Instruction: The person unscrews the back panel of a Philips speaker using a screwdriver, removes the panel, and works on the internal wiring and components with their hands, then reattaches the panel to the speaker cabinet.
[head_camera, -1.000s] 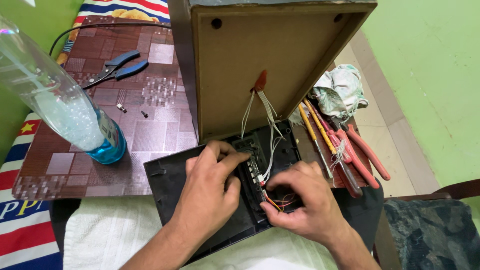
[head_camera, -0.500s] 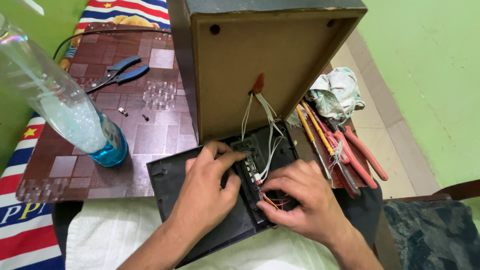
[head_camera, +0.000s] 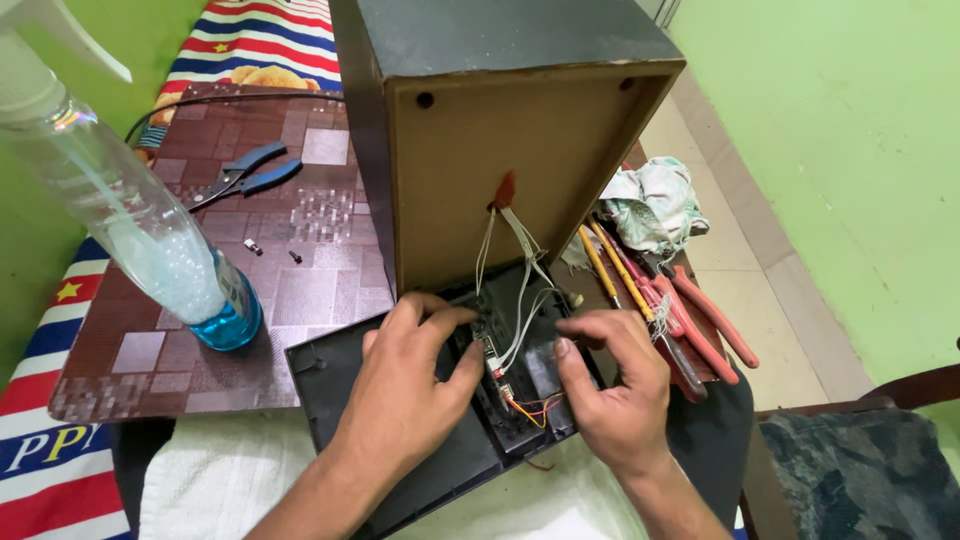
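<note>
A brown wooden box (head_camera: 500, 140) stands open toward me, with white wires (head_camera: 515, 270) running from its inner wall down to a circuit board (head_camera: 505, 370) in a black plastic panel (head_camera: 340, 385). My left hand (head_camera: 405, 400) rests on the panel, fingers pressing the board's left side. My right hand (head_camera: 615, 385) grips the board's right edge, thumb beside the orange and red wires (head_camera: 535, 410). Both hands sit at the near foot of the box.
A clear spray bottle with blue liquid (head_camera: 150, 250) stands on the brown patterned board (head_camera: 150, 350) at left, with blue-handled pliers (head_camera: 245, 175) and small screws (head_camera: 255, 246) behind. Red and yellow-handled tools (head_camera: 670, 310) and a crumpled cloth (head_camera: 655, 205) lie right.
My right hand has shifted from the lower wires up to the board's right edge. The left hand stays on the panel. The camera has tilted a little.
</note>
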